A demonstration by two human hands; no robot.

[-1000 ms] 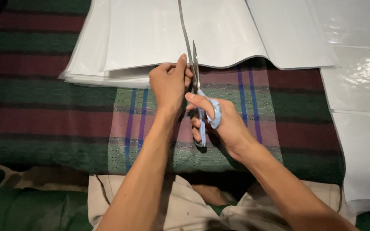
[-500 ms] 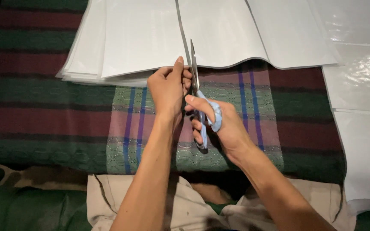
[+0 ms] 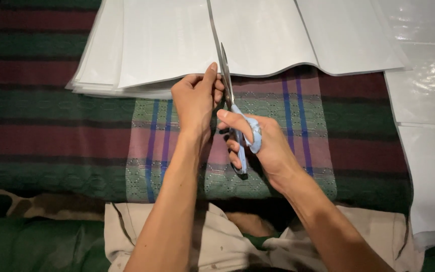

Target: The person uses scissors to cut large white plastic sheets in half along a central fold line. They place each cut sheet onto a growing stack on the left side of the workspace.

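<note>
While the right hand (image 3: 263, 146) is closed around the light-blue handles of a pair of scissors (image 3: 235, 118), thumb through the upper loop and fingers curled through the lower one, the blades point away from the person and sit in a straight slit at the near edge of a stack of white sheets (image 3: 167, 45). Whether the blades are parted or shut cannot be told from this angle. Just left of the blades, the left hand (image 3: 195, 100) pinches the near edge of the stack, its thumb lying along the top and fingers folded beneath. To the right of the slit, the other part of the stack (image 3: 278, 35) lies flat with a wavy near edge. Everything rests on a striped green, maroon and purple blanket (image 3: 51, 126), with more glossy white sheets (image 3: 429, 100) lying at the far right.
</note>
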